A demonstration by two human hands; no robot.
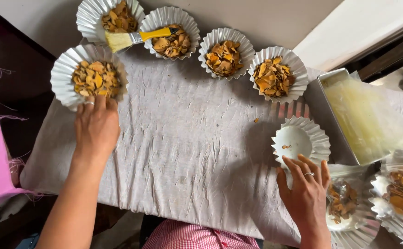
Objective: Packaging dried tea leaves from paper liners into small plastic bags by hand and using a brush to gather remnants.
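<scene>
Nearest the table's [187, 152] front edge, right hand [305, 196] spreads its fingers on the near rim of an almost empty fluted foil cup [299, 140] lying just beyond them. Left hand [96, 127], fingers loosely extended, touches a filled cup [91, 78] at the far-left corner.

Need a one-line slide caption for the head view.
Left hand touches a filled foil cup; right hand touches a nearly empty cup.

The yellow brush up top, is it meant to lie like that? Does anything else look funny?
The yellow brush lies across the rims of two filled foil cups, bridging them instead of resting on the cloth. A stray crumb sits alone on the cloth. The foil cup at the right hand is nearly empty, unlike the filled ones.
</scene>
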